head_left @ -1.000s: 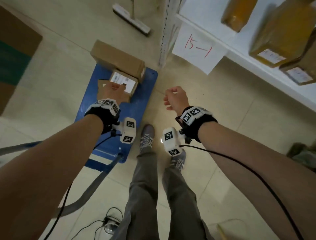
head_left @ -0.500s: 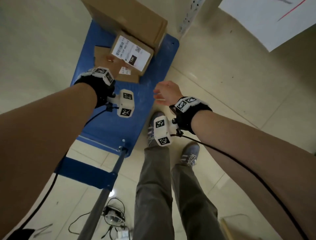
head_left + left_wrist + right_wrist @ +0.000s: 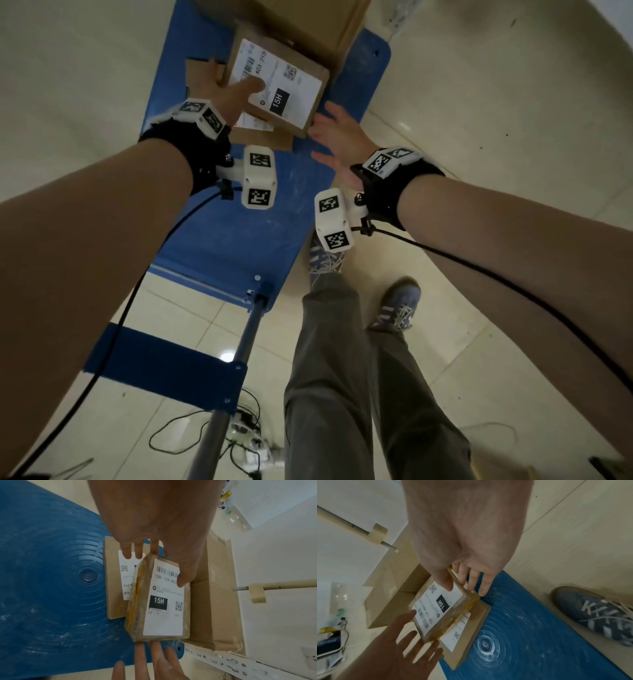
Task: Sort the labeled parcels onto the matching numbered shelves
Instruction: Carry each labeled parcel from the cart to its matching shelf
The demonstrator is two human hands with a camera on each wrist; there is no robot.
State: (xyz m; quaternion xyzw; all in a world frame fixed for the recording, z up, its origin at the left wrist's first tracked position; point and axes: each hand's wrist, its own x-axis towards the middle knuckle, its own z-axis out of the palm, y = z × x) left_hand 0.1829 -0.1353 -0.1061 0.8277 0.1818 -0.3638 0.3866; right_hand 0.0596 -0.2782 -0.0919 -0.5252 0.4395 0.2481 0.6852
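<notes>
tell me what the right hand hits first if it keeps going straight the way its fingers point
Most likely the near end of the 15H parcel. The right hand is open, fingers aimed at that end, almost touching it. The left hand is already on the far end. Exact contact is unclear.

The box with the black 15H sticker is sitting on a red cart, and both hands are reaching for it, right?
Almost. The cart is blue, not red, as the head view shows. The box with the black 15H sticker does sit on it, and the left hand and right hand both reach for it.
</notes>
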